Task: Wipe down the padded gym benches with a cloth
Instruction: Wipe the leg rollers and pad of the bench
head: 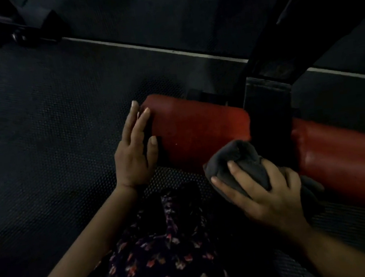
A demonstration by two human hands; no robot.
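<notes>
bunched grey cloth [234, 157], smooth red padded bench [198, 127]

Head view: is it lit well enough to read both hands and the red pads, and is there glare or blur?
Head view: dim, floor and frame nearly black; left hand on the left red pad and right hand gripping the grey cloth are readable; faint sheen on the right red pad; edges soft.

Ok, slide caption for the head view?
Left hand rests on red padded bench; right hand grips bunched grey cloth at its edge.
</notes>
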